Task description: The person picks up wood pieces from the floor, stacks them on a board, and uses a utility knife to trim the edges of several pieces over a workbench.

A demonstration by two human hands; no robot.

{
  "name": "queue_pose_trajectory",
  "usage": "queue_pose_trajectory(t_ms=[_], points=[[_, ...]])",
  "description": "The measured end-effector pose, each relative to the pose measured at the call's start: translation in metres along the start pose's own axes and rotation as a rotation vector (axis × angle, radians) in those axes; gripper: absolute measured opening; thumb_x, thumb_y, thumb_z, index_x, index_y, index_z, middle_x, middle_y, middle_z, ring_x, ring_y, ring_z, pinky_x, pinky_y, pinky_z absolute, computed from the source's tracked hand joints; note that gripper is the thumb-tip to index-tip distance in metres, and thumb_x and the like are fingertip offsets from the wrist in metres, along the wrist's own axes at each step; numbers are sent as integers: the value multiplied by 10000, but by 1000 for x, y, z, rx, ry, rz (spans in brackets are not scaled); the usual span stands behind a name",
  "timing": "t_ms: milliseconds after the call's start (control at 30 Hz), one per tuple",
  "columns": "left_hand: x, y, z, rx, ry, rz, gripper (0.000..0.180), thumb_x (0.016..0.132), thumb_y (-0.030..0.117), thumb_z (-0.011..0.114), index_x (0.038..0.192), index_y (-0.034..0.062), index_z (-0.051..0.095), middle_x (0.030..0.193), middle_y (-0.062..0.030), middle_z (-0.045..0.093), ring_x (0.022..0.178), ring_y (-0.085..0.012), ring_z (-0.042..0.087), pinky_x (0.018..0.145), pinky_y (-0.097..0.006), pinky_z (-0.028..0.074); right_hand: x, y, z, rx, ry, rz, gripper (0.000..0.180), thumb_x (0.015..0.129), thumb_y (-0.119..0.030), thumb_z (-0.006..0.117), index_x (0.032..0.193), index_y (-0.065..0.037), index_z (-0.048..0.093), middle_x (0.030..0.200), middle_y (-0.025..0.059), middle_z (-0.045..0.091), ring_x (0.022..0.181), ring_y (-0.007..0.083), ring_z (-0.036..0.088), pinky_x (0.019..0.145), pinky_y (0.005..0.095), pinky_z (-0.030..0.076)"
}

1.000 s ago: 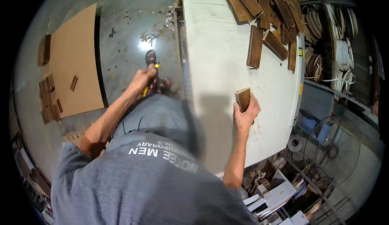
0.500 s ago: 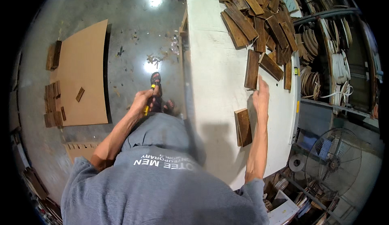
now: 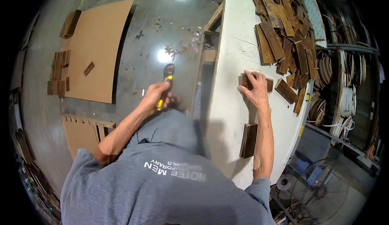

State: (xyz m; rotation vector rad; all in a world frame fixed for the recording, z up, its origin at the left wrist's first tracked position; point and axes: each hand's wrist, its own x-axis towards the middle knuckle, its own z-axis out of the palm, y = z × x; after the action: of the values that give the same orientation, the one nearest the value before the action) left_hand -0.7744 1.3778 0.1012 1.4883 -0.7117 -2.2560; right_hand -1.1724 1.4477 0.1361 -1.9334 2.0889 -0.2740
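Observation:
My left hand (image 3: 154, 97) is closed around a slim yellow and black hand tool (image 3: 160, 104), held out over the floor in front of my legs. Its working end is not clear to see. On the white tabletop (image 3: 230, 69), my right hand (image 3: 257, 92) grips a short dark-brown wooden plank (image 3: 269, 85) that lies crosswise. Thumb and fingers cover much of it, leaving both ends in sight. Nearer to me, beside my right forearm, lies a small stack of similar planks (image 3: 250, 140). Just right of the hand rests a loose plank (image 3: 285, 91).
A heap of brown planks (image 3: 283, 30) covers the table's far right. On the floor at left lies a brown board (image 3: 97, 51) with small planks along its left edge. Shelving with coiled strips (image 3: 347, 87) and a wire fan (image 3: 320, 192) stand right of the table.
My right hand has taken hold of the plank that lay at its fingertips, and the plank has turned from lengthwise to crosswise. The left hand still holds the tool. The view has shifted.

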Motion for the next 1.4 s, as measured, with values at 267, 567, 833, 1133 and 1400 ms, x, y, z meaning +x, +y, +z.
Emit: queue_pose_trajectory(t_ms=[267, 567, 833, 1133, 1400], points=[[-5, 6, 26, 73, -169, 139, 345, 1016, 267, 519, 791, 17, 597, 616, -72, 572, 495, -163, 545, 479, -291, 440, 9, -78, 69, 132, 247, -45, 751, 729, -240, 825, 1372, 18, 535, 1223, 210, 557, 1147, 380, 470, 1017, 497, 393], [-16, 42, 68, 209, -350, 26, 319, 1000, 272, 557, 846, 3, 630, 690, -24, 571, 552, -118, 554, 478, -282, 431, -1, -85, 78, 229, 186, -40, 771, 715, -115, 784, 1426, -16, 501, 1283, 190, 555, 1191, 365, 461, 1045, 493, 355], [1, 29, 78, 278, -322, 26, 279, 995, 213, 549, 850, -2, 652, 671, -39, 576, 508, -109, 538, 430, -260, 391, -2, -83, 80, 211, 198, -36, 773, 716, -99, 772, 1436, -31, 499, 1281, 176, 565, 1183, 359, 474, 1020, 485, 359], [9, 34, 77, 347, -282, -10, 305, 994, 229, 557, 845, -21, 649, 658, -41, 586, 509, -112, 542, 453, -276, 412, 2, -81, 80, 218, 193, -23, 777, 701, -117, 769, 1428, -28, 511, 1281, 172, 561, 1193, 352, 476, 1030, 486, 344], [29, 28, 60, 415, -323, -120, 304, 988, 226, 562, 842, -26, 652, 620, -51, 574, 495, -142, 543, 458, -285, 419, 4, -77, 89, 202, 242, -77, 783, 682, -156, 774, 1412, -15, 528, 1225, 187, 589, 1130, 355, 514, 993, 485, 361]])
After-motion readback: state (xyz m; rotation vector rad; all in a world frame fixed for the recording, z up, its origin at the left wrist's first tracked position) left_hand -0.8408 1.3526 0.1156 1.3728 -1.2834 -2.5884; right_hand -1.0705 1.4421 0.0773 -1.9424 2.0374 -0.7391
